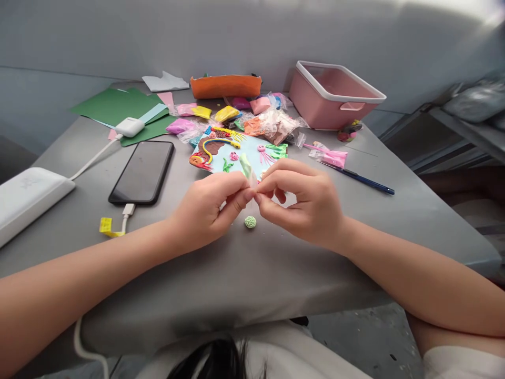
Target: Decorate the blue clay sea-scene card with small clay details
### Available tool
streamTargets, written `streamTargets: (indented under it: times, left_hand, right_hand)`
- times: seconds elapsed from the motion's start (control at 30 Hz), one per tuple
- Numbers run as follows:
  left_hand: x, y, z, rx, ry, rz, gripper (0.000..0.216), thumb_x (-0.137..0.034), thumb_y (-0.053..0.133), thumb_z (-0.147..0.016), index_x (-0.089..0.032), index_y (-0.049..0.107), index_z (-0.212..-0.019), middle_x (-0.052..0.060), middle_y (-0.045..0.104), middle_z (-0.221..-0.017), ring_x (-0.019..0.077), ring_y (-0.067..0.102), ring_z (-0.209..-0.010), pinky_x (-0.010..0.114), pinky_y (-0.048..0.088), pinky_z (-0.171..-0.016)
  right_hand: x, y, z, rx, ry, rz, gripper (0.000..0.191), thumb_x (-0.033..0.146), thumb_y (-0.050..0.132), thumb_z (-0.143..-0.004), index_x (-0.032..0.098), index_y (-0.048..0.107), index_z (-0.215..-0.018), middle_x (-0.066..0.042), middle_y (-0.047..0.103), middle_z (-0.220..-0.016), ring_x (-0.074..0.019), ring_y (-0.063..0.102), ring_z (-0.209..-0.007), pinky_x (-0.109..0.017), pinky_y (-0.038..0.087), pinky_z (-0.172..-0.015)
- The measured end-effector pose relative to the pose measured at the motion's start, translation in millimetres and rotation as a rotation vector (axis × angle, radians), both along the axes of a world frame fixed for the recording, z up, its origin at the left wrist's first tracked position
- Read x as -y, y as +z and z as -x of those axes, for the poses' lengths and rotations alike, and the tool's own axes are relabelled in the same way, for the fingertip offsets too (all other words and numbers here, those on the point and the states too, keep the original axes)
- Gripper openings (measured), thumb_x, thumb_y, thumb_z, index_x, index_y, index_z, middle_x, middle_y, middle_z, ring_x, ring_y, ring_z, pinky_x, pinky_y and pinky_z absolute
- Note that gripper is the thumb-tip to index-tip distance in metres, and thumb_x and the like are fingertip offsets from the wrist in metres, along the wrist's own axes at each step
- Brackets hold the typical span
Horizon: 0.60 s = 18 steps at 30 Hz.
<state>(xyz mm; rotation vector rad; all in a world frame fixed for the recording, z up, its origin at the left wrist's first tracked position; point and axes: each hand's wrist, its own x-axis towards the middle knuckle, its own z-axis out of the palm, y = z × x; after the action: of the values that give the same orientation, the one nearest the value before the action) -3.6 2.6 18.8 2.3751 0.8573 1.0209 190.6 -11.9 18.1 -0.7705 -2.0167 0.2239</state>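
In mid-frame, my left hand (pixel 213 206) and right hand (pixel 305 202) pinch a pale-green plastic packet (pixel 246 166), seemingly working it; next move needs gentle control.

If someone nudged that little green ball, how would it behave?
Being roundish, the green ball would probably roll, though its bumpy, pitted surface may make it wobble. Its clay-like look suggests it might dent if squeezed.

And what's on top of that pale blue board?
On the board are a pink tentacled figure, a small pink figure, a curved yellow strip and green weed shapes. The left hand, right hand and pale green packet hide some of its nearer side.
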Motion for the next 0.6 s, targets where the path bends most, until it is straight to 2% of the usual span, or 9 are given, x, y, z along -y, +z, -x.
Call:
streamTargets:
  times: [0.17, 0.27, 0.33, 0.37, 0.43, 0.47, 0.53, 0.6]
  left_hand:
    - [3, 5.4, 2, -0.051, 0.074, -0.107, 0.029, -0.027, 0.048, -0.096, -0.025, 0.042, -0.068, -0.002, 0.050, -0.059, 0.0168, 0.045, -0.056, 0.034, 0.043, -0.058]
    - [2, 1.7, 5, -0.041, 0.099, -0.169, 0.027, -0.026, 0.049, -0.099, -0.026, 0.046, -0.072, -0.001, 0.056, -0.063, 0.0185, 0.051, -0.061, 0.035, 0.047, -0.062]
    - [0, -2.7, 8, 0.009, 0.133, -0.290, 0.017, -0.035, 0.060, -0.098, -0.027, 0.052, -0.086, 0.003, 0.070, -0.083, 0.0223, 0.064, -0.080, 0.040, 0.053, -0.078]
    - [-2, -5.2, 9, 0.021, 0.154, -0.363, 0.020, -0.043, 0.067, -0.095, -0.027, 0.055, -0.097, 0.007, 0.074, -0.102, 0.0257, 0.067, -0.097, 0.044, 0.054, -0.089]
    - [-6, -10.1, 11, -0.002, 0.180, -0.489, 0.055, -0.059, 0.076, -0.085, -0.026, 0.053, -0.123, 0.016, 0.066, -0.139, 0.0332, 0.060, -0.130, 0.051, 0.047, -0.110]
    - [-7, -12.3, 11, -0.026, 0.175, -0.525, 0.067, -0.063, 0.076, -0.083, -0.026, 0.049, -0.132, 0.018, 0.060, -0.148, 0.0349, 0.054, -0.139, 0.053, 0.043, -0.116]
    - [-9, -15.7, 12, -0.056, 0.128, -0.554, 0.064, -0.063, 0.071, -0.088, -0.027, 0.048, -0.137, 0.015, 0.065, -0.144, 0.0334, 0.056, -0.140, 0.053, 0.041, -0.119]
    - [-9, -17.3, 13, -0.055, 0.055, -0.519, 0.045, -0.056, 0.067, -0.093, -0.029, 0.053, -0.127, 0.008, 0.077, -0.120, 0.0278, 0.070, -0.118, 0.046, 0.049, -0.111]
  right_hand:
    - [-2, 9.8, -6, 0.004, -0.126, -0.034, 0.021, 0.006, 0.063, -0.081, 0.022, 0.058, -0.068, 0.000, 0.055, -0.069, -0.0112, 0.049, -0.061, -0.029, 0.044, -0.055]
    - [-6, 15.1, -12, 0.007, -0.207, -0.019, 0.024, 0.007, 0.065, -0.079, 0.023, 0.055, -0.065, -0.001, 0.054, -0.068, -0.0129, 0.048, -0.061, -0.030, 0.043, -0.052]
    - [-6, 17.0, -13, 0.017, -0.188, 0.023, 0.022, 0.008, 0.065, -0.080, 0.023, 0.056, -0.066, -0.002, 0.057, -0.069, -0.0133, 0.049, -0.061, -0.029, 0.043, -0.051]
    - [-5, 17.2, -13, 0.023, -0.155, 0.039, 0.022, 0.008, 0.065, -0.081, 0.023, 0.058, -0.068, -0.002, 0.058, -0.070, -0.0132, 0.050, -0.061, -0.029, 0.044, -0.052]
    - [-2, 16.2, -10, 0.037, -0.054, 0.060, 0.020, 0.007, 0.064, -0.083, 0.023, 0.061, -0.071, -0.001, 0.061, -0.071, -0.0123, 0.053, -0.063, -0.028, 0.046, -0.053]
    - [-1, 15.3, -8, 0.041, 0.004, 0.062, 0.020, 0.007, 0.064, -0.083, 0.023, 0.062, -0.073, 0.000, 0.063, -0.072, -0.0118, 0.055, -0.064, -0.027, 0.048, -0.054]
    - [2, 13.4, -5, 0.047, 0.083, 0.062, 0.019, 0.006, 0.064, -0.084, 0.022, 0.065, -0.076, 0.000, 0.064, -0.075, -0.0108, 0.057, -0.066, -0.027, 0.051, -0.058]
    - [2, 12.9, -5, 0.042, 0.095, 0.068, 0.017, 0.007, 0.067, -0.086, 0.022, 0.068, -0.078, 0.000, 0.066, -0.076, -0.0108, 0.059, -0.067, -0.026, 0.053, -0.060]
